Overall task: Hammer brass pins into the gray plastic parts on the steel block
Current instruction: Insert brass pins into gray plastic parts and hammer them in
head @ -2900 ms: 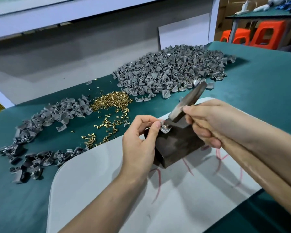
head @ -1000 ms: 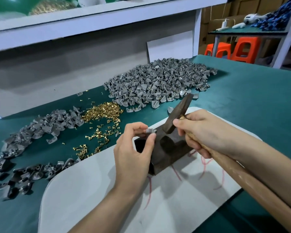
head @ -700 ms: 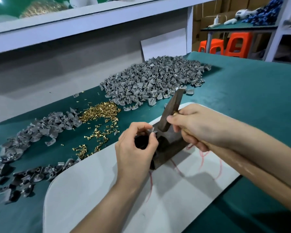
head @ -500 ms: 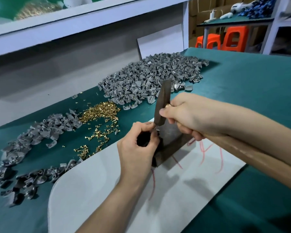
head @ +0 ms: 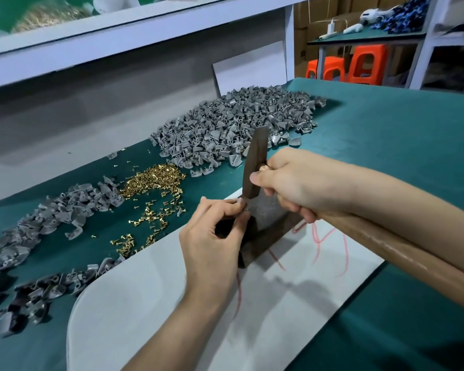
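Left grip (head: 212, 236) pinches gray part (head: 244, 208) on steel block (head: 268, 218); right grip (head: 289, 183) clamps hammer (head: 253, 167).

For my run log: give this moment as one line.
left hand pinches gray part on steel block | right hand grips hammer, head at part | step: hammering

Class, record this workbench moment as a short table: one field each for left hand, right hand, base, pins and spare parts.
Left hand: pinches gray part on steel block
Right hand: grips hammer near its head
Base: white board under the block
Pins: brass pins heaped left of board
Spare parts: large gray heap behind, smaller heap left
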Tool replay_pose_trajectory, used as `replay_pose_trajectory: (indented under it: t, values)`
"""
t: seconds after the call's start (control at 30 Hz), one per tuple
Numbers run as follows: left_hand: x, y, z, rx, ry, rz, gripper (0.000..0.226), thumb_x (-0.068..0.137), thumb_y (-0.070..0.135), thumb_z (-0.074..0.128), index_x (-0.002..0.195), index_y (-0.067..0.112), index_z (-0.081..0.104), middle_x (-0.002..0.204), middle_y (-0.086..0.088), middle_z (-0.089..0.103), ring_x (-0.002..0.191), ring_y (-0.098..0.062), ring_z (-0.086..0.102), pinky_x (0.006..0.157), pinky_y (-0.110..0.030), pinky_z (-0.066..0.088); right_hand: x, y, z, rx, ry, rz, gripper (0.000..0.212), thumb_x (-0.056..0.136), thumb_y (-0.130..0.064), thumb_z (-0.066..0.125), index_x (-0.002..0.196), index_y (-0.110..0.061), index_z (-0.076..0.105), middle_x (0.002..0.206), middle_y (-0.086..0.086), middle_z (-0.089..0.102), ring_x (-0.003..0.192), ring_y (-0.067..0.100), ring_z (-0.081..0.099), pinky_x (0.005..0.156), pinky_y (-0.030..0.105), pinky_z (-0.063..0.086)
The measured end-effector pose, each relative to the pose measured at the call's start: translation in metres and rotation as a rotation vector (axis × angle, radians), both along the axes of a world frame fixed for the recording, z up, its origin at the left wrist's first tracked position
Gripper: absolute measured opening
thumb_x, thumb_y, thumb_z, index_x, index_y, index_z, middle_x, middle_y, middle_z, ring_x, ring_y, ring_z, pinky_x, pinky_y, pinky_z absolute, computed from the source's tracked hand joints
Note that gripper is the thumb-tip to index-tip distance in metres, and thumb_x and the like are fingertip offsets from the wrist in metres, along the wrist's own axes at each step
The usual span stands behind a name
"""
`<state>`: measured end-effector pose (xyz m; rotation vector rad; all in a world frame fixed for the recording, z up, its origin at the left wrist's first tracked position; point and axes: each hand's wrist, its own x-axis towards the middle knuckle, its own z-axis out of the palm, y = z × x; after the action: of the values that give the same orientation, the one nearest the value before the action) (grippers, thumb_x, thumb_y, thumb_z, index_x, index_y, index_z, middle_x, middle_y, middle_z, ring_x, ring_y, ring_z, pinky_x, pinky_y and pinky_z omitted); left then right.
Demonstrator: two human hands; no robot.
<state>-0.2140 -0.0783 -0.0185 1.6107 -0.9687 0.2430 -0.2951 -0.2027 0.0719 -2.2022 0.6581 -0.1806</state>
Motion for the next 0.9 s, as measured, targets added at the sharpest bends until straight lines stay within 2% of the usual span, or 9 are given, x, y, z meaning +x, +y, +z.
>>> replay_pose_trajectory:
  t: [0.03, 0.1, 0.3, 0.47, 0.6, 0.7, 0.77, 0.9]
  values:
    - [0.0002, -0.0003, -0.0003, -0.002, 0.005, -0.001, 0.01, 0.076, 0.0, 0.075, 0.081, 0.009, 0.073, 0.084, 0.007, 0.068, 0.079, -0.003, 0.062, 0.093, -0.053, 0.047, 0.0005, -0.001, 0.0006, 0.008, -0.014, -0.012, 0.033, 0.096, -0.028, 0.045, 0.069, -0.01, 0.045, 0.028, -0.002, 0.039, 0.022, 0.017, 0.036, 0.03, 0.015, 0.026]
    - [0.0005, -0.0004, -0.0008, 0.003, 0.008, -0.003, 0.01, 0.077, 0.0, 0.075, 0.081, 0.009, 0.073, 0.085, 0.006, 0.068, 0.079, -0.003, 0.062, 0.095, -0.062, 0.043, 0.0018, -0.0005, -0.001, 0.028, -0.019, -0.017, 0.033, 0.096, -0.028, 0.045, 0.068, -0.01, 0.044, 0.028, -0.002, 0.038, 0.022, 0.017, 0.035, 0.03, 0.016, 0.026]
    - [0.0007, -0.0009, -0.0023, 0.002, 0.016, -0.005, 0.01, 0.076, -0.001, 0.075, 0.081, 0.008, 0.073, 0.083, 0.004, 0.069, 0.079, -0.005, 0.061, 0.094, -0.065, 0.041, -0.0006, 0.0025, -0.0029, 0.107, -0.039, -0.033, 0.033, 0.097, -0.026, 0.045, 0.068, -0.012, 0.042, 0.027, -0.005, 0.035, 0.021, 0.014, 0.03, 0.031, 0.013, 0.025]
    - [0.0012, -0.0004, -0.003, -0.005, 0.024, 0.009, 0.014, 0.075, 0.0, 0.076, 0.081, 0.012, 0.073, 0.082, 0.004, 0.069, 0.08, -0.003, 0.061, 0.097, -0.066, 0.038, -0.0003, 0.0051, -0.0037, 0.068, 0.009, -0.014, 0.032, 0.097, -0.028, 0.045, 0.07, -0.011, 0.043, 0.03, -0.004, 0.038, 0.023, 0.016, 0.034, 0.032, 0.018, 0.029]
    - [0.0015, -0.0009, -0.0029, -0.012, 0.018, 0.012, 0.012, 0.077, 0.002, 0.075, 0.079, 0.013, 0.072, 0.083, 0.006, 0.069, 0.081, 0.0, 0.061, 0.098, -0.065, 0.038, -0.0005, 0.0004, -0.0015, 0.029, -0.056, -0.061, 0.035, 0.097, -0.028, 0.044, 0.067, -0.01, 0.044, 0.031, -0.001, 0.038, 0.022, 0.017, 0.035, 0.029, 0.016, 0.026]
    - [0.0013, -0.0007, -0.0014, -0.023, 0.058, 0.028, 0.024, 0.077, 0.002, 0.074, 0.08, 0.026, 0.069, 0.083, 0.009, 0.069, 0.08, 0.0, 0.061, 0.098, -0.064, 0.039, 0.0011, 0.0062, -0.0039, 0.022, -0.036, -0.027, 0.035, 0.097, -0.028, 0.045, 0.065, -0.011, 0.045, 0.036, 0.0, 0.041, 0.025, 0.019, 0.037, 0.031, 0.018, 0.031]
    - [0.002, -0.0002, -0.0009, -0.026, 0.071, 0.024, 0.03, 0.078, 0.003, 0.074, 0.079, 0.032, 0.066, 0.083, 0.011, 0.068, 0.08, -0.001, 0.062, 0.099, -0.063, 0.039, 0.0, 0.0047, -0.002, 0.028, -0.072, -0.051, 0.035, 0.097, -0.029, 0.045, 0.066, -0.013, 0.044, 0.034, -0.001, 0.04, 0.024, 0.017, 0.036, 0.029, 0.017, 0.028]
    - [0.0019, -0.0002, -0.0011, -0.038, 0.071, 0.021, 0.029, 0.078, 0.002, 0.074, 0.08, 0.03, 0.067, 0.083, 0.01, 0.068, 0.08, -0.004, 0.063, 0.098, -0.063, 0.039, 0.0025, 0.0076, 0.0018, 0.03, -0.006, -0.053, 0.037, 0.099, -0.029, 0.039, 0.067, -0.014, 0.045, 0.051, 0.0, 0.046, 0.037, 0.012, 0.041, 0.027, 0.017, 0.032]
